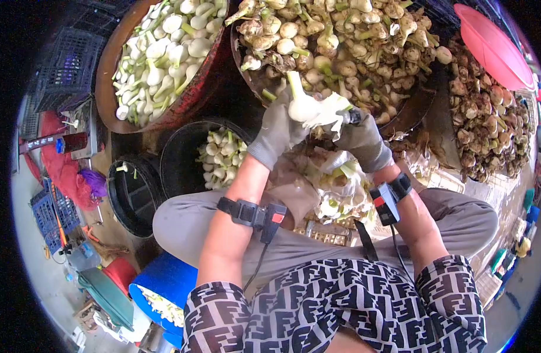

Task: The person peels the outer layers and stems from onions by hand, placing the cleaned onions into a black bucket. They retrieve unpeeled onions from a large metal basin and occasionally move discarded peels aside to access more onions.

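Note:
My left hand (279, 129), in a grey glove, is closed around a white garlic bulb (304, 108) whose cut green-white stem points up. Loose papery skin (331, 110) hangs off the bulb's right side. My right hand (364, 140), also gloved, is closed at that skin, and a small dark piece (354, 116) shows by its thumb; I cannot make out what it is. Below both hands, a pile of peeled-off skins (341, 188) lies between my legs. Just beyond them is a wide pan (413, 120) of unpeeled, dirt-brown garlic.
A rusty red tub (108, 88) full of peeled bulbs stands at the upper left. Nearer are a black bucket (173, 156) with peeled garlic, a dark basin (132, 200) and a blue bucket (176, 270). More unpeeled garlic (488, 129) lies right, below a pink basin (497, 47).

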Demonstrator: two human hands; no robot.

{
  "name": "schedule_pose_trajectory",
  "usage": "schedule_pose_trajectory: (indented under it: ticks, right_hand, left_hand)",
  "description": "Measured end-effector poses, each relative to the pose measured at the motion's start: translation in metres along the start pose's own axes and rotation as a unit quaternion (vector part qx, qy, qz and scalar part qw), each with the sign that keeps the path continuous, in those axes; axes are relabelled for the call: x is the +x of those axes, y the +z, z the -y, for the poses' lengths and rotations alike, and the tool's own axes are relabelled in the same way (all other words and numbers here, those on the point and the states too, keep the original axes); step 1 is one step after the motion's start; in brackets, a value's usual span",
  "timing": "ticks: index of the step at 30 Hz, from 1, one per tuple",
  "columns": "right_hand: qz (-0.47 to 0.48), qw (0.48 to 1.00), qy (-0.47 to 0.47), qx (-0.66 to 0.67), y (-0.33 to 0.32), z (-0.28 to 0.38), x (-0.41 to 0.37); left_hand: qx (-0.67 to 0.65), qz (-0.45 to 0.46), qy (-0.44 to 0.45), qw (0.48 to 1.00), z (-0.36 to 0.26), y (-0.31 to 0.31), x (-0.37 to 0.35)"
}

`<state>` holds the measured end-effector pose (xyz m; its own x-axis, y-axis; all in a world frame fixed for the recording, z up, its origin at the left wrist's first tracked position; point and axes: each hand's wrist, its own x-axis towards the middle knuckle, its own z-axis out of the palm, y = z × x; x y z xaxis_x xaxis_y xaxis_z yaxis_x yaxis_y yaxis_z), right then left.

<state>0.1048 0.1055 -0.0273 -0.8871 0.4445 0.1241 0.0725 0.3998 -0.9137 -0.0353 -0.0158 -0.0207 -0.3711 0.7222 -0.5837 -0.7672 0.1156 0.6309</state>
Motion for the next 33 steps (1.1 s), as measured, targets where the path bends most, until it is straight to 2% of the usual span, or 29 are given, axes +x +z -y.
schedule_pose_trajectory:
  ticks: [1,2,3,5,6,7,9,10,13,14,15,18,19,20,21,23,24,25,27,28,29,30,31,32,33]
  right_hand:
    - [-0.005,0.999,0.020,-0.029,-0.001,0.000,0.000]
    - [-0.010,0.997,0.041,-0.059,-0.002,0.000,-0.002]
    - [-0.015,0.994,0.060,-0.089,-0.003,0.004,-0.001]
    - [-0.013,0.997,0.078,0.003,-0.009,0.014,0.003]
    - [-0.013,0.995,0.087,0.050,-0.010,0.020,0.004]
    - [-0.010,0.989,0.112,0.094,-0.009,0.019,0.004]
    - [-0.005,0.970,0.161,0.181,-0.007,0.015,0.006]
    - [-0.002,0.971,0.159,0.178,-0.007,0.016,0.006]
    - [0.004,0.982,0.134,0.130,-0.008,0.008,0.001]
    - [0.004,0.990,0.112,0.088,-0.013,-0.004,-0.005]
    - [0.004,0.995,0.090,0.047,-0.020,-0.012,-0.007]
    - [-0.073,0.993,0.069,0.056,-0.050,0.020,0.001]
    - [-0.035,0.991,-0.060,-0.112,-0.064,0.024,-0.002]
    - [-0.047,0.974,-0.088,-0.202,-0.071,0.031,-0.008]
    - [-0.048,0.970,-0.096,-0.220,-0.076,0.029,-0.013]
    - [-0.067,0.992,0.052,-0.096,-0.086,0.036,-0.030]
    - [-0.015,0.925,-0.051,-0.375,-0.098,0.028,-0.036]
    - [-0.001,0.956,-0.004,-0.294,-0.100,0.024,-0.043]
    - [0.027,0.988,0.087,-0.122,-0.095,0.016,-0.062]
    - [0.119,0.991,0.020,-0.053,-0.093,0.009,-0.064]
    - [0.248,0.893,0.370,0.071,-0.095,0.006,-0.069]
    - [0.315,0.889,0.298,-0.147,-0.083,0.039,-0.055]
    - [0.363,0.835,0.212,-0.356,-0.076,0.057,-0.049]
    - [0.288,0.892,0.128,-0.326,-0.074,0.038,-0.047]
    - [0.226,0.930,0.145,-0.250,-0.073,0.037,-0.035]
  left_hand:
    - [0.057,-0.008,0.038,0.998,0.003,-0.002,0.001]
    - [0.169,-0.052,0.248,0.952,0.014,-0.009,0.013]
    - [0.167,-0.089,0.256,0.948,0.012,-0.011,0.017]
    - [0.162,-0.164,0.270,0.935,0.010,-0.015,0.021]
    - [0.112,-0.165,0.285,0.938,-0.001,0.001,0.008]
    - [0.210,-0.176,0.239,0.932,-0.001,0.000,0.008]
    - [0.396,-0.191,0.140,0.887,-0.003,-0.001,0.009]
    - [0.388,-0.197,0.192,0.880,-0.012,0.024,-0.013]
    - [0.426,-0.214,0.179,0.860,-0.008,0.021,-0.011]
    - [0.332,-0.178,0.170,0.911,0.001,0.011,-0.002]
    - [0.274,-0.133,0.174,0.936,0.002,0.007,-0.002]
    - [0.118,0.006,0.190,0.975,0.005,0.000,-0.003]
    - [0.081,0.056,0.203,0.974,0.007,0.000,0.001]
    - [0.044,0.106,0.215,0.970,0.009,-0.001,0.003]
    - [0.074,0.107,0.236,0.963,0.010,-0.001,0.001]
    - [0.137,0.109,0.280,0.944,0.007,-0.004,-0.005]
    - [0.138,0.080,0.256,0.953,0.004,-0.012,-0.004]
    - [0.083,0.061,0.218,0.971,-0.003,-0.019,-0.002]
    - [-0.153,0.025,0.136,0.978,-0.007,-0.026,0.003]
    - [-0.191,-0.047,0.107,0.975,-0.005,-0.030,0.012]
    - [-0.194,0.000,0.091,0.977,-0.002,-0.035,0.015]
    - [-0.196,0.047,0.074,0.977,0.002,-0.042,0.017]
    - [-0.198,0.094,0.056,0.974,0.001,-0.041,0.015]
    - [-0.192,0.063,0.063,0.977,0.007,-0.033,0.013]
    - [-0.167,0.045,0.062,0.983,0.009,-0.024,0.010]
